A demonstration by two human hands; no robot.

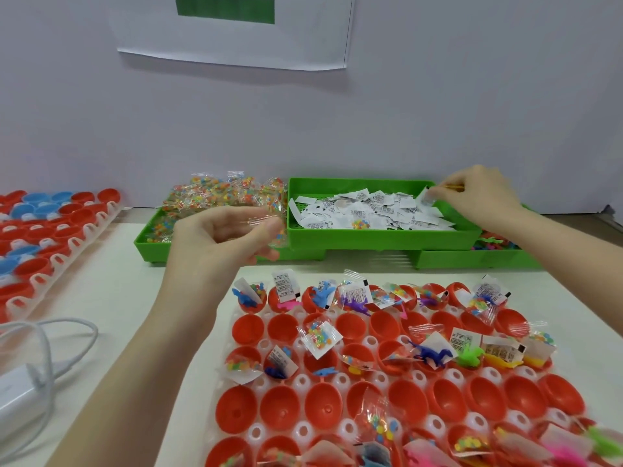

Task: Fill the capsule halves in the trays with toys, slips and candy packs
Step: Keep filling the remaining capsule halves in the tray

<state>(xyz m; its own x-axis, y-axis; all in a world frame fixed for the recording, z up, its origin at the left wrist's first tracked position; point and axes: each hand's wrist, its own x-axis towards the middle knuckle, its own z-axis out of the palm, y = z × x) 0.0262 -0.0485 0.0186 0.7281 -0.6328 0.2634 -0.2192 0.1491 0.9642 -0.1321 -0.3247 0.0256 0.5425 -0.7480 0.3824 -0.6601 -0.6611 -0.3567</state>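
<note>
Worktop scene: our left hand [222,237] gripped candy pack [269,227]; right hand [478,193] pinched slip [425,196]; empty capsule halves [283,326] lay at 6 o'clock, nearer left.

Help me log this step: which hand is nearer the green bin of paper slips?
Right. The right hand is at the far right corner of the green bin, pinching a paper slip. The left hand holds a candy pack just left of that bin.

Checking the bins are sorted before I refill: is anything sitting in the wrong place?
Yes. One candy pack lies among the paper slips in the middle green bin, though the candy packs are heaped in the left green bin. Nothing else stands out.
</note>
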